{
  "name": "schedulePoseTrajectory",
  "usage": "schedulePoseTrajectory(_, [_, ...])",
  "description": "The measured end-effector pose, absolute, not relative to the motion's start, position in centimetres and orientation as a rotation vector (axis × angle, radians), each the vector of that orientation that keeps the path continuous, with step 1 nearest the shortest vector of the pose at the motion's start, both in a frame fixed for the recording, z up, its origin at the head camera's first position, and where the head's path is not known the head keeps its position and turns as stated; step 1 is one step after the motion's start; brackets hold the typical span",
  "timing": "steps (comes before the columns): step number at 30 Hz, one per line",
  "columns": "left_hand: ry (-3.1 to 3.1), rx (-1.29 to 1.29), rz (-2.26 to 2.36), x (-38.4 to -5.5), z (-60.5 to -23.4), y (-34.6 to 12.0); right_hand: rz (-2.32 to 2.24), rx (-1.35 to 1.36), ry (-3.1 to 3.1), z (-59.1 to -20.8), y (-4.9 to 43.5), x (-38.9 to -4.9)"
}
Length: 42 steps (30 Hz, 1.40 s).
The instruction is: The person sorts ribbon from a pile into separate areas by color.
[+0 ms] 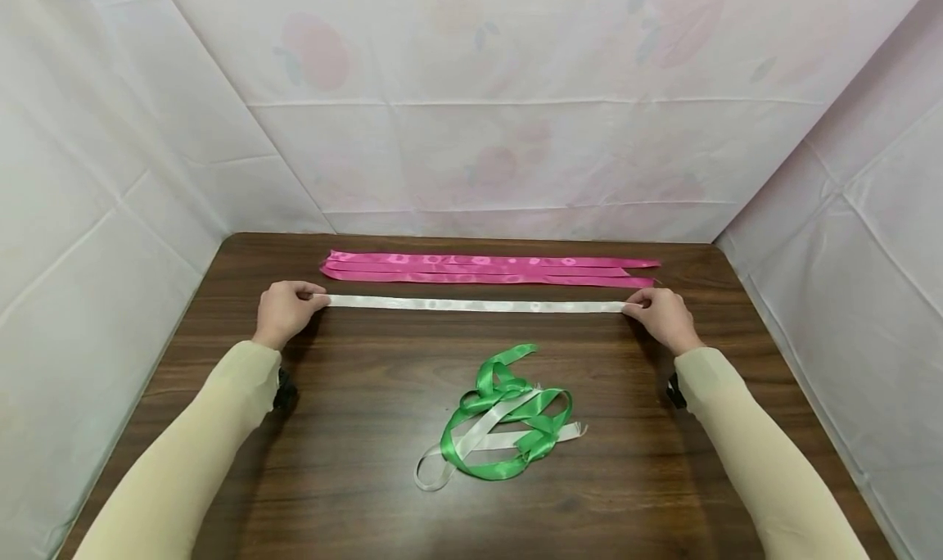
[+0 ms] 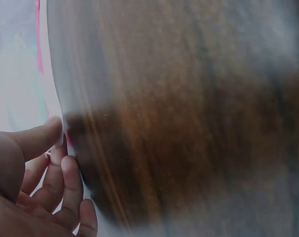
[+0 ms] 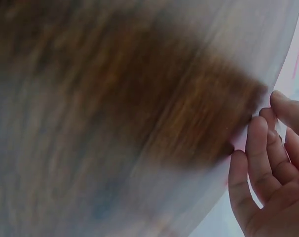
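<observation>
A white satin ribbon (image 1: 475,305) is stretched straight from side to side in the head view. My left hand (image 1: 289,308) pinches its left end between thumb and fingers. At the opposite end, my right hand (image 1: 663,314) pinches it the same way. In the left wrist view the thumb of the left hand (image 2: 46,173) presses the ribbon (image 2: 52,94) against a finger. The right wrist view has the right hand (image 3: 273,163) at its edge, thumb and fingertips together. Just beyond the white ribbon lie several pink ribbons (image 1: 479,267), side by side and roughly parallel to it.
Nearer the body, a loose tangle of green ribbon (image 1: 504,468) and white ribbon (image 1: 494,440) lies on the dark wooden table (image 1: 354,462). Pale printed cloth (image 1: 516,159) hangs behind the table, with more cloth along both sides.
</observation>
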<state>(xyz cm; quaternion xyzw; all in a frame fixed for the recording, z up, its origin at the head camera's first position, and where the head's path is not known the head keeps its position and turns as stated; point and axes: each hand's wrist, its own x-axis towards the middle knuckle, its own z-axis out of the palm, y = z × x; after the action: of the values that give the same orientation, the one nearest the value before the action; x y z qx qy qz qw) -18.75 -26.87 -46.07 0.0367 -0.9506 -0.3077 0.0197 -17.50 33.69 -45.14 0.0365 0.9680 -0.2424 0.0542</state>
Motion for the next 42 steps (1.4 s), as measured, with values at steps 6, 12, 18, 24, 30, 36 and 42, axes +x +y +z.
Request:
schedulePoseTrajectory(6, [-2.955, 0.141, -0.961, -18.8, -46.0, -26.9, -0.721, 0.167, 2.936, -45.5, 33.9, -17.9])
schedulePoseTrajectory(12, [-2.969, 0.179, -0.965, -18.9, -45.9, -27.2, -0.771, 0.251, 2.900, -45.7, 34.3, -18.3])
schedulePoseTrajectory(18, [-2.977, 0.216, -0.978, -18.9, -46.0, -27.3, -0.807, 0.296, 2.853, -45.6, 34.4, -18.5])
schedulePoseTrajectory(24, [-2.977, 0.223, -0.985, -18.9, -46.1, -27.2, -0.807, 0.291, 2.856, -45.8, 34.6, -18.6])
schedulePoseTrajectory(30, [-2.970, 0.192, -0.974, -18.7, -46.1, -27.2, -0.813, 0.239, 2.862, -45.8, 34.9, -18.5])
schedulePoseTrajectory(36, [-2.957, 0.195, -0.999, -18.5, -45.7, -27.3, -0.800, 0.202, 2.899, -45.1, 34.9, -17.8])
schedulePoseTrajectory(42, [-2.927, 0.153, -0.970, -18.3, -44.1, -27.1, -0.751, 0.179, 2.996, -44.0, 35.2, -16.9])
